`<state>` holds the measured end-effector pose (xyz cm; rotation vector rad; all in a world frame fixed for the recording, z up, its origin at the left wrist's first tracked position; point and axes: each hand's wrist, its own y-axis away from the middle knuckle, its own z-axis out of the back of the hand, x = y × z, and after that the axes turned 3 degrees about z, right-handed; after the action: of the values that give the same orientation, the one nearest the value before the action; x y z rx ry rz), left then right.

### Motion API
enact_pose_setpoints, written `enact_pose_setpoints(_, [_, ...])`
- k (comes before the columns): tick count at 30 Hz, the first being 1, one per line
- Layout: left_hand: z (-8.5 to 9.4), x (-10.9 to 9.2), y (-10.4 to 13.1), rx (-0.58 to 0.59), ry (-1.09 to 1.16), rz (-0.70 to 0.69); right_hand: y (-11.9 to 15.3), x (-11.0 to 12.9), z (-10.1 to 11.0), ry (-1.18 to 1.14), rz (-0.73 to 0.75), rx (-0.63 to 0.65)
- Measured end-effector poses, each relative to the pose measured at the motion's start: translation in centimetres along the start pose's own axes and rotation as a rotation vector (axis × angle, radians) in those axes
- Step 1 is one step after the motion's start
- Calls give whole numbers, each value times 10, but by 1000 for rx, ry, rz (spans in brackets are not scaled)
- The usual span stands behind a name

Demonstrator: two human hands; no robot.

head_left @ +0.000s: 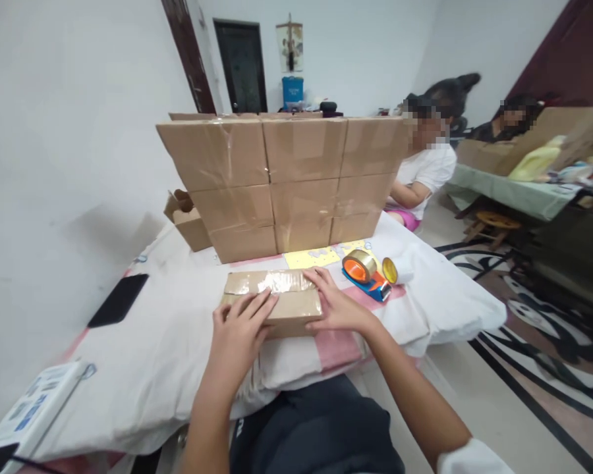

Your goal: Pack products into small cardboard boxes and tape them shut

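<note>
A small closed cardboard box (pixel 296 306) lies on the cloth-covered table in front of me, with shiny clear tape across its top. My left hand (pixel 244 322) rests on the left part of the box, fingers stretched over the top and the tape. Around the right end is my right hand (pixel 331 303), its fingers on the top edge and its thumb against the front side. Right of the box sits a blue and orange tape dispenser (pixel 368 280) carrying a roll of tape (pixel 360 265). Beside it lies another tape roll (pixel 398 270) on its side.
Stacked taped cardboard boxes (pixel 304 181) form a wall behind the small box. An open carton (pixel 190 224) stands at their left. A black phone-like slab (pixel 118 300) and a white packet (pixel 32 408) lie at left. A person in white (pixel 427 171) sits beyond the table's right side.
</note>
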<state>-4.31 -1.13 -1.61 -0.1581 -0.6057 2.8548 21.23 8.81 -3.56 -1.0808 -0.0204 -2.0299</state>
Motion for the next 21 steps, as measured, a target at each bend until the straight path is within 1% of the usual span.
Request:
enact_pose_setpoints(2, [2,-3,2,-45,9,-65,17,10,-3,50,36,-113])
enact_pose_setpoints(3, [4,-9,2,-83,23,-104,27,15,-1,73,51,-163])
enact_pose_setpoints(5, [6,-27,-2,-182,86,-193,52,26,13,133,65,-262])
enact_pose_setpoints(8, [3,-65,-14,-355,264,-345,106,45,51,281,31,-429])
enact_pose_setpoints(10, [-7,-88,-24,-479,384,-403,148,58,82,417,-46,-543])
enact_pose_setpoints(11, [-13,-96,-29,-520,438,-412,169,63,97,488,-96,-612])
enact_pose_setpoints(12, [-21,-102,-34,-539,489,-406,188,67,111,564,-143,-705])
enact_pose_setpoints(14, [-37,-105,-39,-507,580,-368,218,70,137,704,-256,-932])
enact_pose_setpoints(16, [-53,-100,-39,-443,631,-328,234,61,159,807,-343,-1138])
enact_pose_setpoints(17, [-60,-94,-36,-415,641,-311,236,51,168,830,-365,-1209])
enact_pose_setpoints(18, [-66,-88,-32,-384,648,-299,234,37,176,828,-380,-1248])
enact_pose_setpoints(19, [-71,-80,-26,-343,657,-289,229,20,183,809,-395,-1260])
enact_pose_setpoints(21, [-79,-64,-11,-242,678,-259,212,-25,194,767,-443,-1246])
